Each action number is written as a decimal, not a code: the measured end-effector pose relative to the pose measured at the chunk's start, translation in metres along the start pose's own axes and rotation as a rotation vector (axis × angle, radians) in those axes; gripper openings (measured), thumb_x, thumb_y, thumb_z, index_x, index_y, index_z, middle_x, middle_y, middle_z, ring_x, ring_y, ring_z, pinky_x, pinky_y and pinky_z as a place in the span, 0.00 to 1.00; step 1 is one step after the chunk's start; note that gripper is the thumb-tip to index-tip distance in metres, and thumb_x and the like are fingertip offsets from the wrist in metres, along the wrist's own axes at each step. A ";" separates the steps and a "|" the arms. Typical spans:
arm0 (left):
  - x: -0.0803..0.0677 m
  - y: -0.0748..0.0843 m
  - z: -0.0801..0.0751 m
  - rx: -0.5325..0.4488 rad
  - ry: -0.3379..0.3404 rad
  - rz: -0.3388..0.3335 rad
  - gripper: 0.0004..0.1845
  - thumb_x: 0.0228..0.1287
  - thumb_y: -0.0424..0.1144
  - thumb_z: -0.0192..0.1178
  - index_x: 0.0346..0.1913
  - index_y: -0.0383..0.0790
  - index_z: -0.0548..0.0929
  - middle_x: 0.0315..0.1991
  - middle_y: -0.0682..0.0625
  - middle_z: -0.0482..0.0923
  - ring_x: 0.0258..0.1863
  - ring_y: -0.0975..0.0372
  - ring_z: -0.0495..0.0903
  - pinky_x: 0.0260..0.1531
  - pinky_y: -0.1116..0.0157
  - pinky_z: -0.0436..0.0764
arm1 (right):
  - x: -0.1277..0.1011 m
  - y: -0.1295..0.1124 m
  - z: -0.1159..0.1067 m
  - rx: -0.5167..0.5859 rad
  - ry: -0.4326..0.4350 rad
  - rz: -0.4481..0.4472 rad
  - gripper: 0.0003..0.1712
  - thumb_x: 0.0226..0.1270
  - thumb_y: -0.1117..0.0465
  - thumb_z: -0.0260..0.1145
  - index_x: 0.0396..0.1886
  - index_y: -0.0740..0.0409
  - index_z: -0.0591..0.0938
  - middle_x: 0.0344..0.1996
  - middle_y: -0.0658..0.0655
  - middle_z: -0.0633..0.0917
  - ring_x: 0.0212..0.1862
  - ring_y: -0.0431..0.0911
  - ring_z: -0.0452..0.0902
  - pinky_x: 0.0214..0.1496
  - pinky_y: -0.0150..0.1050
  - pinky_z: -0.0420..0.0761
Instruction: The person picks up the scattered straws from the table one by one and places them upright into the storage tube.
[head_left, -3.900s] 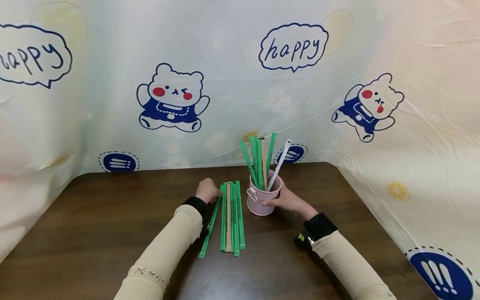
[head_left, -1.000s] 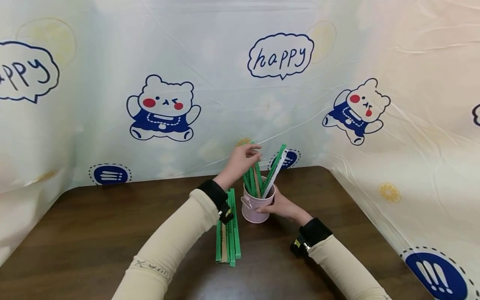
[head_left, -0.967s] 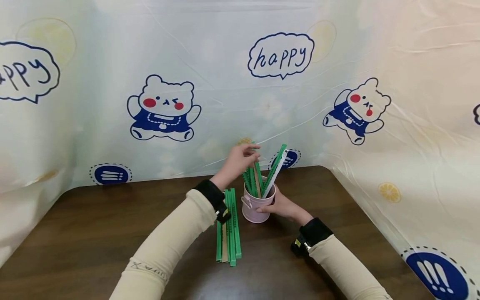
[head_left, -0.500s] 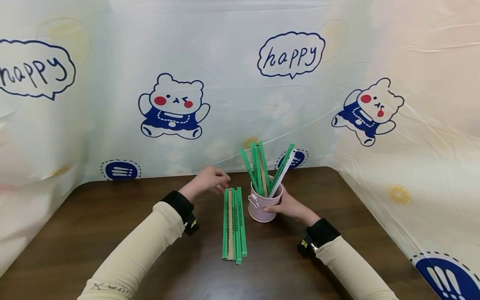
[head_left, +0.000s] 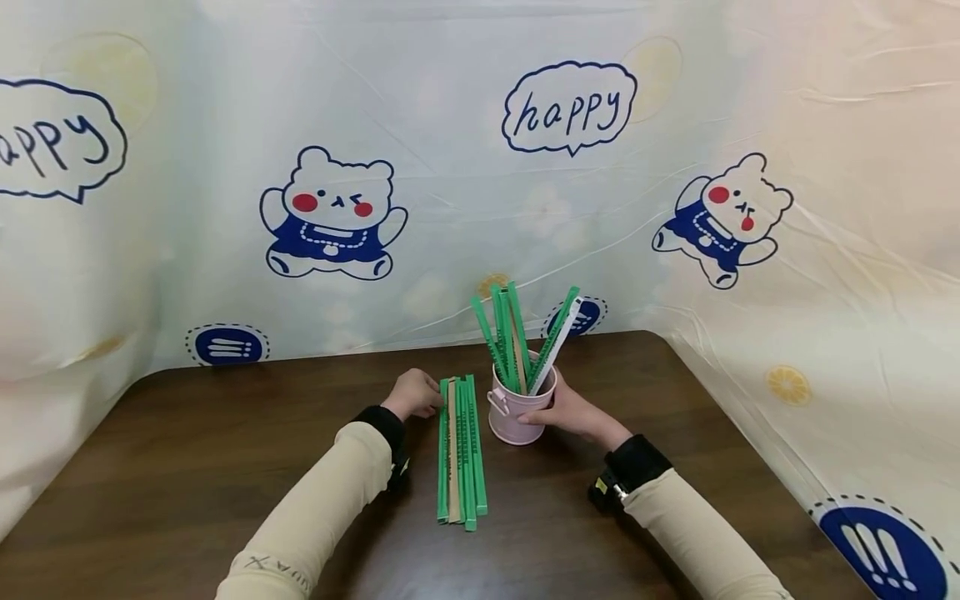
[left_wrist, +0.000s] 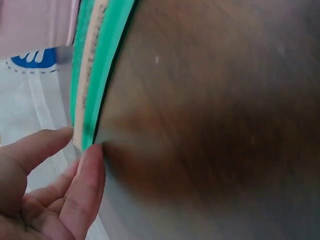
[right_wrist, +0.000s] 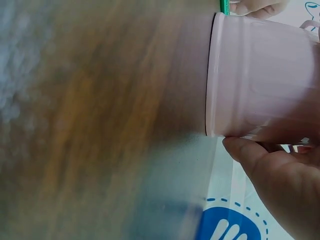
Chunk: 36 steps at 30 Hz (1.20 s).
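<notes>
A row of long, slim green sticks (head_left: 463,454) with dark print lies on the table, one tan stick (head_left: 453,450) among them. At the row's far end is my left hand (head_left: 415,393). In the left wrist view one fingertip touches the end of the outermost green stick (left_wrist: 100,95), while the thumb stays apart from it. My right hand (head_left: 573,414) grips a small pink bucket (head_left: 516,421) from its right side. Several green sticks (head_left: 501,333), a tan one and a white one (head_left: 555,346) stand tilted inside it.
The dark brown wooden table (head_left: 187,467) ends at a pale printed curtain (head_left: 450,167) behind and at the right. The bucket stands just right of the row, its small handle fitting (head_left: 497,402) facing left.
My left hand has come down from the sticks in the bucket, passed left, and reached the row's far end. An extra green stick leans beside the white one. The right hand keeps its hold.
</notes>
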<state>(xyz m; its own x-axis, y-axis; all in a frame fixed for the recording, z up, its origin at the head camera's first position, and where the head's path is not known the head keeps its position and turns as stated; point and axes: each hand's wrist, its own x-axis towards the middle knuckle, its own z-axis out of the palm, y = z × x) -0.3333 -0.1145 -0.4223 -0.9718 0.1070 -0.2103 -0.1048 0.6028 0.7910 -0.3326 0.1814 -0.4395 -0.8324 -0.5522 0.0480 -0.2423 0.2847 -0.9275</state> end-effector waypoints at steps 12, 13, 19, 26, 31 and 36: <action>0.006 0.000 0.014 0.127 0.091 -0.017 0.30 0.64 0.25 0.60 0.09 0.47 0.59 0.08 0.54 0.59 0.13 0.63 0.66 0.22 0.68 0.69 | -0.001 0.001 -0.001 0.024 -0.022 0.026 0.65 0.63 0.58 0.77 0.82 0.55 0.38 0.77 0.67 0.58 0.74 0.60 0.60 0.79 0.62 0.62; 0.007 0.001 0.014 0.136 0.102 -0.022 0.30 0.63 0.25 0.61 0.08 0.47 0.60 0.08 0.54 0.61 0.13 0.62 0.68 0.21 0.68 0.70 | 0.000 0.000 -0.001 0.021 -0.019 0.024 0.65 0.62 0.58 0.77 0.82 0.55 0.38 0.77 0.66 0.58 0.74 0.60 0.61 0.79 0.62 0.62; 0.008 0.002 0.016 0.179 0.145 -0.026 0.29 0.64 0.28 0.63 0.08 0.46 0.62 0.09 0.51 0.66 0.12 0.61 0.70 0.17 0.68 0.71 | 0.001 -0.001 0.000 0.020 -0.010 0.002 0.66 0.61 0.58 0.78 0.82 0.54 0.38 0.79 0.65 0.55 0.76 0.61 0.58 0.80 0.65 0.58; 0.007 -0.004 0.025 0.204 0.154 -0.003 0.31 0.63 0.30 0.64 0.08 0.47 0.59 0.08 0.52 0.62 0.11 0.62 0.66 0.16 0.68 0.67 | -0.003 0.005 0.004 0.016 -0.009 0.017 0.67 0.60 0.57 0.78 0.82 0.54 0.38 0.80 0.65 0.54 0.76 0.61 0.58 0.80 0.66 0.58; 0.013 -0.006 0.027 0.277 0.165 0.042 0.30 0.63 0.31 0.64 0.10 0.48 0.58 0.10 0.55 0.54 0.13 0.62 0.59 0.19 0.66 0.61 | -0.001 0.003 0.003 0.012 -0.006 0.009 0.67 0.61 0.58 0.78 0.82 0.54 0.38 0.80 0.64 0.55 0.76 0.61 0.58 0.81 0.66 0.57; 0.015 0.000 0.022 0.261 0.143 0.001 0.29 0.63 0.30 0.64 0.08 0.47 0.61 0.08 0.53 0.59 0.12 0.61 0.64 0.17 0.67 0.65 | 0.001 0.000 0.000 0.005 0.005 -0.007 0.67 0.60 0.58 0.79 0.82 0.54 0.39 0.80 0.64 0.55 0.76 0.61 0.58 0.80 0.66 0.57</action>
<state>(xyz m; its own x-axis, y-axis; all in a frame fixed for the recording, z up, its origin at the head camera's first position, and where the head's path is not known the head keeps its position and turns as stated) -0.3430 -0.0957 -0.4382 -0.9937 0.0058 -0.1119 -0.0644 0.7876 0.6128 -0.3332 0.1810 -0.4398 -0.8331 -0.5502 0.0567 -0.2461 0.2769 -0.9289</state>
